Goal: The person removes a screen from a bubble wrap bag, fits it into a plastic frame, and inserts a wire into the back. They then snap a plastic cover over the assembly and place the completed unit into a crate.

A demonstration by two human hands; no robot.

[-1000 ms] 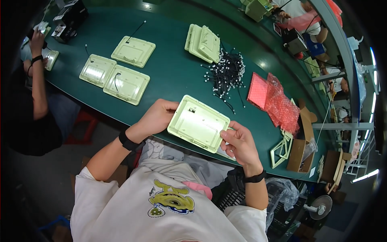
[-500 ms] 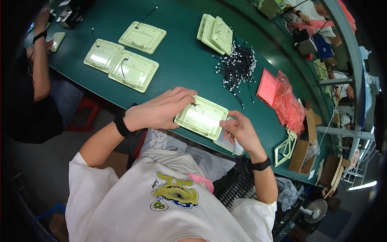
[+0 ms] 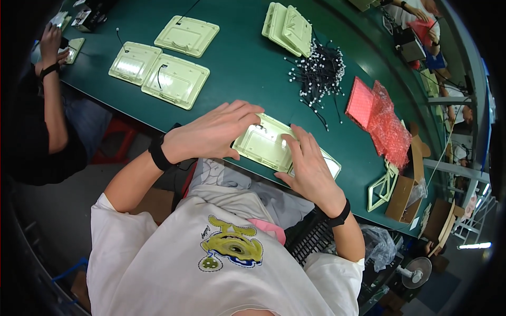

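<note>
A pale green rectangular plastic panel [image 3: 268,145] with a raised inner rim is between my hands near the table's front edge. My left hand [image 3: 213,130] grips its left end, fingers along the far side and thumb at the near corner. My right hand [image 3: 312,171] spans its right end, fingers at the far edge and thumb at the near edge; the palm side is hidden. A short dark part, perhaps a cable end, shows by my left fingertips. Partly under my right hand is another panel [image 3: 331,165] with a pale face.
Three similar panels [image 3: 182,79] with black cables lie at the back left. Stacked panels [image 3: 287,29] stand beside a pile of black cables with white connectors [image 3: 319,68]. Red bubble wrap [image 3: 387,126], green frames [image 3: 382,187] and a cardboard box [image 3: 408,189] are rightward. A co-worker's arm [image 3: 52,100] is at far left.
My right hand has shifted from pinching the panel's right edge to spanning its right end from far to near side. My left hand keeps its hold. The whole view has shifted slightly.
</note>
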